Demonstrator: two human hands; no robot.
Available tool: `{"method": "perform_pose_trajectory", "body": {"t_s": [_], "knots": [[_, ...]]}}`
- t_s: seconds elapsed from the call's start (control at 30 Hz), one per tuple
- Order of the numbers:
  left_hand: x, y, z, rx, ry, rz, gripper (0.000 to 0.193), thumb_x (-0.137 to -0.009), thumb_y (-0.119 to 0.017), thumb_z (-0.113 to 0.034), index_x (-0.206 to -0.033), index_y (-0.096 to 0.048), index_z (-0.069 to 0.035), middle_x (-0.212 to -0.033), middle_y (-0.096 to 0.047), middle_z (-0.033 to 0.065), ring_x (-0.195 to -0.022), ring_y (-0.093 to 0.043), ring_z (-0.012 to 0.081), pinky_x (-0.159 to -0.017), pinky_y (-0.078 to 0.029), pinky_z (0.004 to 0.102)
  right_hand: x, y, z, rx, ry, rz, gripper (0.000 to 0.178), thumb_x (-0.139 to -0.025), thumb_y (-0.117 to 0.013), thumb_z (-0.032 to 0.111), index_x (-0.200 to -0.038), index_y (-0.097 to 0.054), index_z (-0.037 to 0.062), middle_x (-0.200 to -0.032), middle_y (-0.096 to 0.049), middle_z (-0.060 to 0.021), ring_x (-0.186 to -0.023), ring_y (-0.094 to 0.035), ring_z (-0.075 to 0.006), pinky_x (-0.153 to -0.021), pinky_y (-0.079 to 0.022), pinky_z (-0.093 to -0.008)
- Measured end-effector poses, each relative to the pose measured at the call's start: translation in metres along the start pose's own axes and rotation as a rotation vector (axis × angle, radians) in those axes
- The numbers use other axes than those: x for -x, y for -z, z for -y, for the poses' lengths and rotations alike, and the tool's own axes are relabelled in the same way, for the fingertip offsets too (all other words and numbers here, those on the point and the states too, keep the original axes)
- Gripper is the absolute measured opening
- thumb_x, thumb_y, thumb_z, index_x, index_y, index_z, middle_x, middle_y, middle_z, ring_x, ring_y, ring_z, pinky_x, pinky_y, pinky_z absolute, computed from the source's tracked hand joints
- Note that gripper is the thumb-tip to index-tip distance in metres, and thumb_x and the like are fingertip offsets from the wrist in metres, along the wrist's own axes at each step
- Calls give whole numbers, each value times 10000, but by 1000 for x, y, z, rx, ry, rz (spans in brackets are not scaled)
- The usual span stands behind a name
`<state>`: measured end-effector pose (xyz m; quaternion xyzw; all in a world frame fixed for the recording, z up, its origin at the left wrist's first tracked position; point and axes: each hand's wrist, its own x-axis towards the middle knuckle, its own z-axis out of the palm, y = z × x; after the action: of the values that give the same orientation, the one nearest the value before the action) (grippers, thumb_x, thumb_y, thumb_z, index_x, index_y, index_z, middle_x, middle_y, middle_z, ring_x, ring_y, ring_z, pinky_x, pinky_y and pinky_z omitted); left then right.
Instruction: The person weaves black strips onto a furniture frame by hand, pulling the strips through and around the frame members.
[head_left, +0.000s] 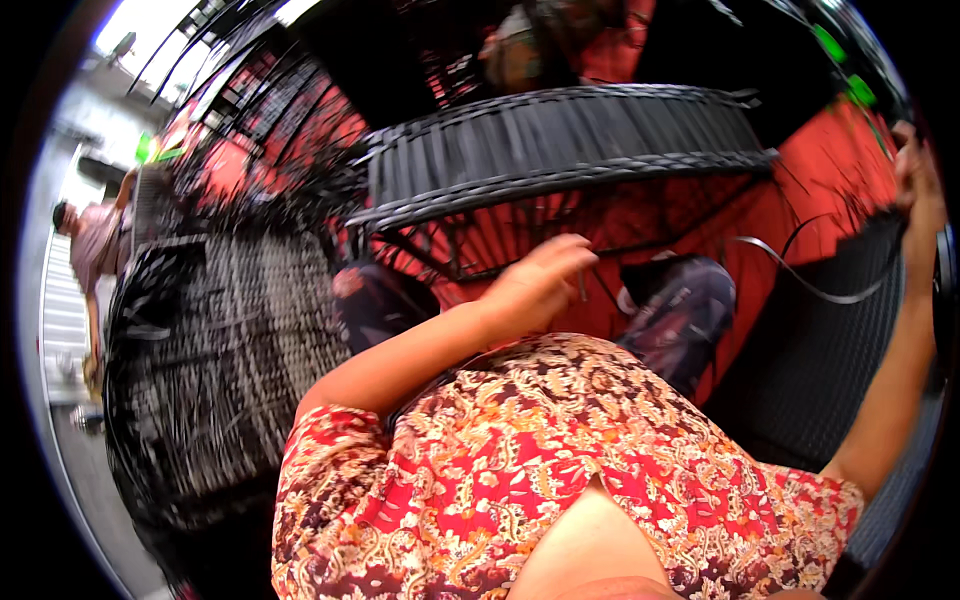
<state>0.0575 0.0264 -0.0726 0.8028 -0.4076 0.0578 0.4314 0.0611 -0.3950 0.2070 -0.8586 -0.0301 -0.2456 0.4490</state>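
Observation:
In front of me stands a black woven wicker piece (570,135), a long curved band with braided edges on a dark frame. My left hand (540,280) is raised between my knees and the band, apart from it. Its fingers are bent and held together, slightly blurred; whether they pinch anything is hidden. My right arm reaches far out to the right. There my right hand (910,175) is closed, but what it grips is too unclear to name. A shiny black strip (830,297) loops below it and runs up toward that hand.
At my left stands a woven panel (240,360) with many loose strip ends. A dark finely woven piece (820,340) lies at my right. Cut strips litter the red floor (815,165). Another person (95,240) is at the far left.

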Motion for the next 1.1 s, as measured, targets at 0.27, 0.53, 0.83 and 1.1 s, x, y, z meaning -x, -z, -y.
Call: {"method": "perform_pose_trajectory", "body": {"t_s": [0.27, 0.53, 0.83, 1.1], "knots": [[87, 68, 69, 470, 894, -1325, 437, -835, -624, -242, -1132, -440, 20, -983, -517, 59, -859, -494, 113, -820, -401, 260, 6, -100, -209, -258, -380, -134, 286, -903, -529, 267, -1084, -589, 54, -996, -612, -1, -713, -556, -48, -436, -294, -149], [46, 53, 89, 694, 722, -1277, 371, -863, -573, -325, -1051, -501, -13, -953, -540, 14, -870, -472, 93, -815, -363, 239, -57, -81, -337, -659, -589, -150, 298, -908, -518, 247, -1112, -516, 31, -859, -517, -1, -773, -618, -128, -400, -310, -156], [56, 86, 135, 815, 652, -1341, 175, -849, -537, -218, -811, -533, -47, -747, -541, 1, -658, -486, 105, -647, -416, 262, -46, -113, -290, -359, -580, 11, 301, -878, -553, 341, -1046, -564, 91, -898, -574, 0, -628, -576, -83, -390, -318, -158], [148, 208, 177, 538, 887, -1478, 260, -732, -643, -278, -807, -608, -32, -746, -563, 50, -669, -502, 172, -662, -419, 336, 58, -192, -167, -374, -431, 219, 267, -860, -596, 267, -1000, -604, 39, -836, -618, 2, -521, -540, -58, -407, -287, -154]]}}
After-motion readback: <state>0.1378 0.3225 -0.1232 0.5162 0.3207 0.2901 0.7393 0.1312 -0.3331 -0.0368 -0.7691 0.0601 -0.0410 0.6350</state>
